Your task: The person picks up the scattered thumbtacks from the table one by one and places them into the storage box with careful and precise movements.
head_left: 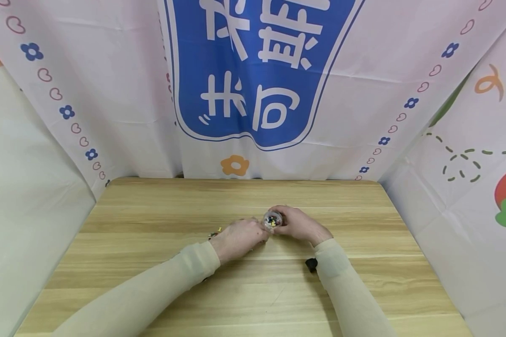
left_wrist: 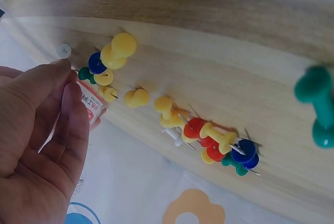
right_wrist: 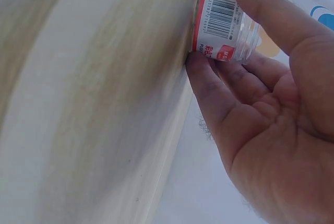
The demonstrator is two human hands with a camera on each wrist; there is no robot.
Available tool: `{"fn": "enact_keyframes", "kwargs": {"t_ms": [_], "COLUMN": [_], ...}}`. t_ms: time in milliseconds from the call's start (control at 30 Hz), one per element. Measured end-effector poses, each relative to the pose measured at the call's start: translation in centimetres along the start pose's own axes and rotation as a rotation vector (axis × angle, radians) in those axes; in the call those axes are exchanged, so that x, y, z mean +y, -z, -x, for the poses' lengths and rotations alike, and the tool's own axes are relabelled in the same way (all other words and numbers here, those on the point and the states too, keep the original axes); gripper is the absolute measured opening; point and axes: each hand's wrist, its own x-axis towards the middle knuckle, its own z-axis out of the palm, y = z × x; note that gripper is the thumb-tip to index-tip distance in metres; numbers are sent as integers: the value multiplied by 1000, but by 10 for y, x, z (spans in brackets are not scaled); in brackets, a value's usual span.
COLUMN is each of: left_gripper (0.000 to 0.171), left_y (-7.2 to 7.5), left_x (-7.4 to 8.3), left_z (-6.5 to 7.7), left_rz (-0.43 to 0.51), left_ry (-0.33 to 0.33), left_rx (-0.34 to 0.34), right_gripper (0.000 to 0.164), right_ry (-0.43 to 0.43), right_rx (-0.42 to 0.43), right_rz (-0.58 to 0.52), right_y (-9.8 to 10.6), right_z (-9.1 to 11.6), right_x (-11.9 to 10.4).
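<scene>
1. Wooden table [head_left: 152, 196]: supporting the work.
2. Right hand [head_left: 297, 224]: thumb and fingers gripping the jar's sides.
3. Left hand [head_left: 241, 238]: thumb and fingertips pressing together beside the jar – can't tell if they're pinching the white pin [left_wrist: 63, 51].
4. Clear jar [right_wrist: 222, 23]: sitting between the hands, mouth facing up, long axis running near vertical. Probably light, stiff, slick – hold sidewalls.
5. Loose push pins [left_wrist: 194, 128]: lying left of jar, pointing mixed ways. Likely light, sharp; take heads.
</scene>
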Motion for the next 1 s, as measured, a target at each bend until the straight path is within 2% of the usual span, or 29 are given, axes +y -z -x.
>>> {"fn": "enact_keyframes", "kwargs": {"t_ms": [433,800,1000], "left_gripper": [11,13,6], "left_y": [1,2,0], "left_x": [0,-1,-1], "left_z": [0,1,1], "left_rz": [-38,22,26], "left_ry": [9,22,11], "left_rx": [1,12,18], "right_gripper": [53,52,52], "right_ry": [1,4,6], "right_rx": [1,-4,-4], "right_rz": [1,-13,-16], "right_y": [1,2,2], "right_z": [1,2,2], "right_x": [0,-1,-1]}}
